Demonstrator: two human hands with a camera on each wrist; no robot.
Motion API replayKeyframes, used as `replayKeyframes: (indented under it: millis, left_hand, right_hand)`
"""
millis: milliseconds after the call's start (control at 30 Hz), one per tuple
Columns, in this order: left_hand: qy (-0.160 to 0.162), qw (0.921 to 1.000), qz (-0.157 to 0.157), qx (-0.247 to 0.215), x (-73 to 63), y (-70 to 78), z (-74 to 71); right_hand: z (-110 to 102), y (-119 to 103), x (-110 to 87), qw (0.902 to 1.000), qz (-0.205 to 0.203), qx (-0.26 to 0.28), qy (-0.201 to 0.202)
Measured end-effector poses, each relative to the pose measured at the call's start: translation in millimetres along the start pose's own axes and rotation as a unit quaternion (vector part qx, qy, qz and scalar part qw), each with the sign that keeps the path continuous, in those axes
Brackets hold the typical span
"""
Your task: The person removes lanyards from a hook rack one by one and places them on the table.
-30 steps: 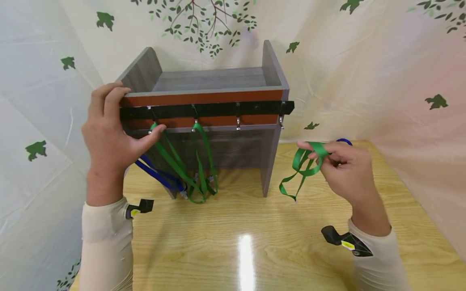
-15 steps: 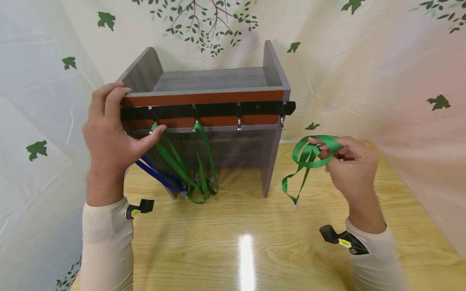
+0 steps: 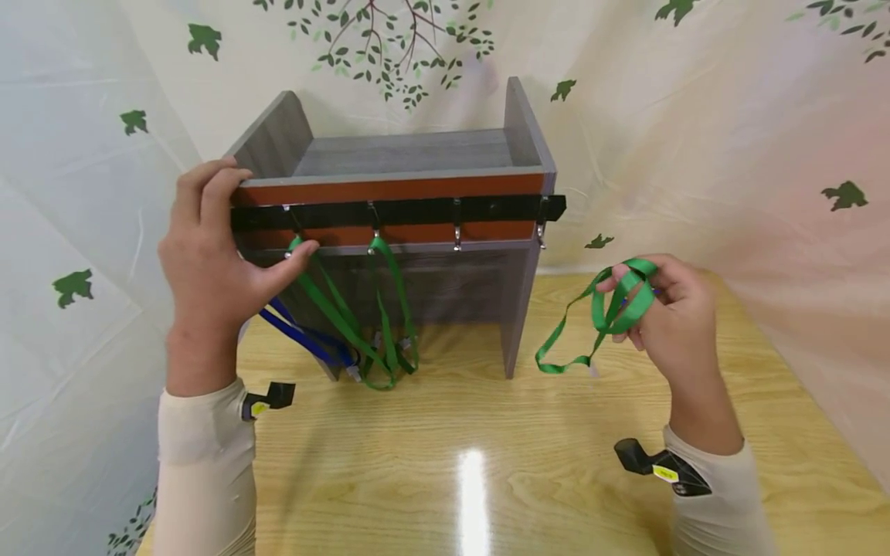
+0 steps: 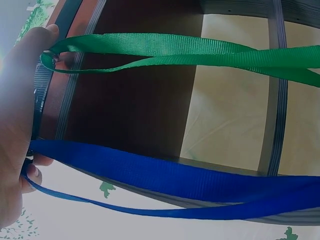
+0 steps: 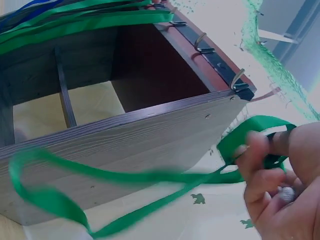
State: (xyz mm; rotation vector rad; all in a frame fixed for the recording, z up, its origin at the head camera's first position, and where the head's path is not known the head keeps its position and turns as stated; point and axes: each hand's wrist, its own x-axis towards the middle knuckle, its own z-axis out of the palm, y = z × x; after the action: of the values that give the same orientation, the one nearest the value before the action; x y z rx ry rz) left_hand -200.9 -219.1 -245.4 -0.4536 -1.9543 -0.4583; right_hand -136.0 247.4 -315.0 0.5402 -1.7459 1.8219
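Head view took in, nearest, two pale sleeves point(image 3: 205, 471) with black wrist devices point(image 3: 664, 467) at the cuffs, each carrying a yellow label point(image 3: 665, 472) whose printing was too small to read. Under the arms stretched a wood-grained bench point(image 3: 389, 471) with a bright streak of glare. To the right, above the bench, the right hand point(image 3: 670, 316) had its fingers bent in a pinch on a loose green lanyard point(image 3: 634, 312), partly coiled at the fingertips, one loop dangling towards the grey shelf unit point(image 3: 514, 309) but well apart from it. Right wrist view caught that loop blurred, and a silvery piece point(image 5: 286, 194) among the curled fingers. At the unit's left end the left hand point(image 3: 208, 247) gripped the corner, fingers bent over the top edge and thumb stretched across the front. Beside the thumb, one hung green lanyard point(image 3: 334, 309) looped over a hook; another green lanyard point(image 3: 392, 278) hung from the next hook along. Left wrist view showed a blue lanyard point(image 4: 165, 172) looped close by the left fingers. Metal clasps point(image 3: 353, 373) sat low by the bench. A black rail point(image 3: 417, 210) bore the hooks point(image 3: 456, 235) across an orange-brown band point(image 3: 431, 185). Farthest back hung a pale backdrop point(image 3: 640, 116) printed with green leaves.
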Motion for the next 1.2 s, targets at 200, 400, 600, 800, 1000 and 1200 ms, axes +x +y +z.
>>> replayKeyframes:
  millis: [200,400,600,800,1000,1200]
  left_hand:
    - [0.0,1.0,-0.002,0.0,0.7,1.1,-0.9]
    - [0.0,1.0,-0.004,0.0,1.2,1.7,0.3]
    - [-0.002,1.0,-0.001,0.0,0.4,1.5,0.2]
    - [0.0,1.0,-0.003,-0.002,0.0,1.6,1.2]
    - [0.001,1.0,-0.004,-0.002,-0.3,1.7,1.6]
    - [0.001,1.0,-0.004,0.004,-0.2,1.2,0.0]
  right_hand:
    - [-4,-6,-0.7,0.9959,0.086,0.013,-0.025]
    - [-10,-4,0.7,0.9957,0.081,0.012,-0.043]
    - [-18,3,4.1,0.9945,0.089,-0.028,-0.046]
    - [-28,15,9.9,0.9925,0.102,-0.037,-0.055]
    - [-37,32,14.4,0.9887,0.138,-0.013,-0.056]
    - [-43,53,19.3,0.9781,0.196,-0.018,-0.066]
